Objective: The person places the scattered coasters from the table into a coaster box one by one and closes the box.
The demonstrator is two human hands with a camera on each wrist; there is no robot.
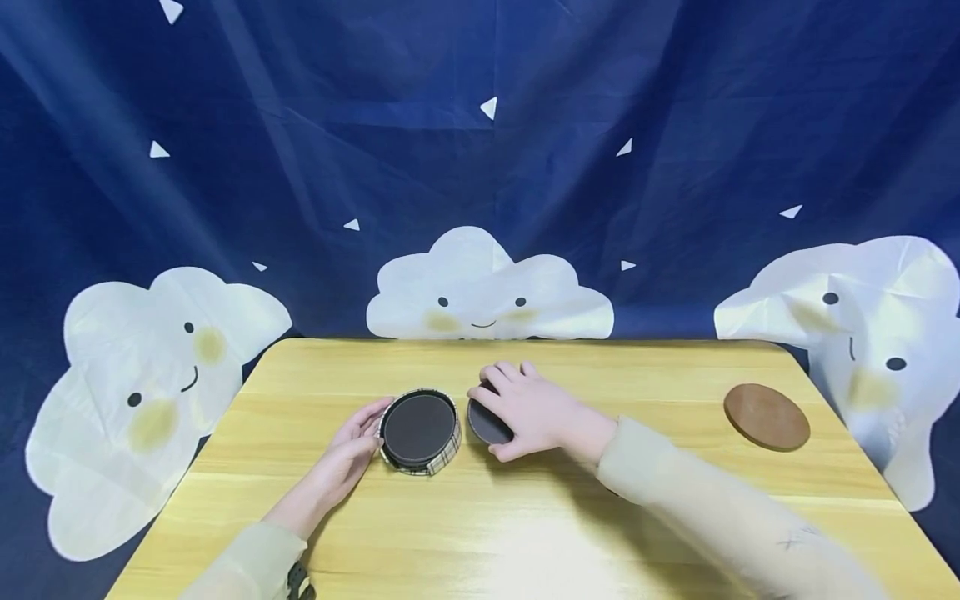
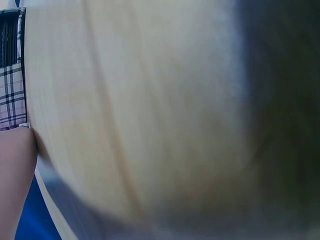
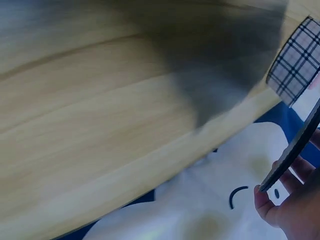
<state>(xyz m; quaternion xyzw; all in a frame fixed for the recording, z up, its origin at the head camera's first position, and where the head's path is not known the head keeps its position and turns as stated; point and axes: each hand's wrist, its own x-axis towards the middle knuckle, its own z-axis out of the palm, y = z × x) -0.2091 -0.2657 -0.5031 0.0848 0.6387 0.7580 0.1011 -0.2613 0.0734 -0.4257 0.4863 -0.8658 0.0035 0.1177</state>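
A round plaid coaster holder [image 1: 449,455] stands on the table left of centre, with dark round coasters [image 1: 418,428] inside it. My left hand [image 1: 347,457] grips the holder's left side, thumb in front and fingers behind. Just to its right, my right hand [image 1: 534,410] holds another dark coaster [image 1: 488,422], its fingers spread over the disc and pinching the rim. Seen from the right wrist, this coaster [image 3: 294,148] is tilted edge-on between thumb and fingers, apart from the holder. The left wrist view catches only part of the plaid wall [image 2: 11,97] and some hand.
A brown round disc [image 1: 767,417], like a coaster, lies flat at the right of the wooden table [image 1: 570,533]. Behind the table's far edge hangs a dark blue curtain [image 1: 420,175] printed with white clouds.
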